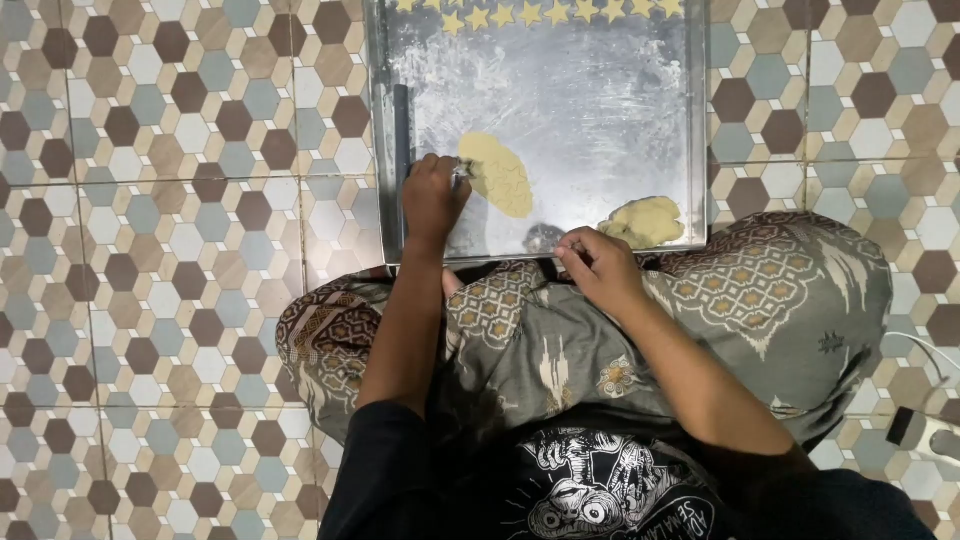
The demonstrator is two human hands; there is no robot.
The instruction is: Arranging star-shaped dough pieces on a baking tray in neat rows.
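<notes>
The left hand [432, 197] closes its fingers on a small metal cutter [461, 172] pressed at the edge of the flattened dough [498, 175], just right of those fingers. The right hand [598, 265] pinches the near rim of the floured metal tray [560, 90]; a dough lump [645, 220] lies just beyond it.

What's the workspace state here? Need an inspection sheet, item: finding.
Surface: metal tray on the tiled floor, dusted with flour.
Job's things: flattened dough mid-tray; dough lump at near right corner; star cut-outs along far edge.
Clutter: dark bar along the tray's left rim.
Grippers: left hand presses a small tool at the flattened dough's edge; right hand on the tray's near rim, nothing visibly held.
Cables: white cable and plug at right.
Surroundings: patterned cloth over legs.
</notes>
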